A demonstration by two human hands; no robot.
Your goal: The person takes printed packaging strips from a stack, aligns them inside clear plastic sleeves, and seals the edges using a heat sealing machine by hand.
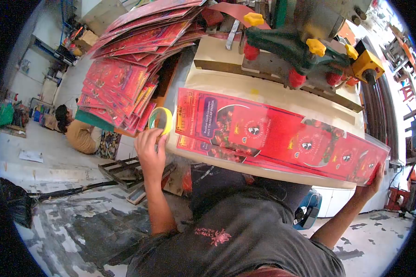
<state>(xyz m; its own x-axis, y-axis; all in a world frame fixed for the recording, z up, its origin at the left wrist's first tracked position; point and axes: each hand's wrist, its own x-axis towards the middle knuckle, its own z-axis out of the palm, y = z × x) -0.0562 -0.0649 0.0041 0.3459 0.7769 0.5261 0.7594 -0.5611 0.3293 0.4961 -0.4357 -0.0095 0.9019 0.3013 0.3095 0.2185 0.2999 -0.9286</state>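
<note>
Plainly, hands (150, 150) (376, 179) closed: left on tape roll (168, 122), right on "CAP PANDA" sheet (278, 131)

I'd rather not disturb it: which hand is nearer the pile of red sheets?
Left: the left hand holds the tape roll near the pile; the right hand is at the far end of the laid-out sheets.

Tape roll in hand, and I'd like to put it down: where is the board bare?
The widest bare patch of the cream board lies between the red sheets and the machine; a thin strip shows at the board's near edge. The left is crowded by the stack.
</note>
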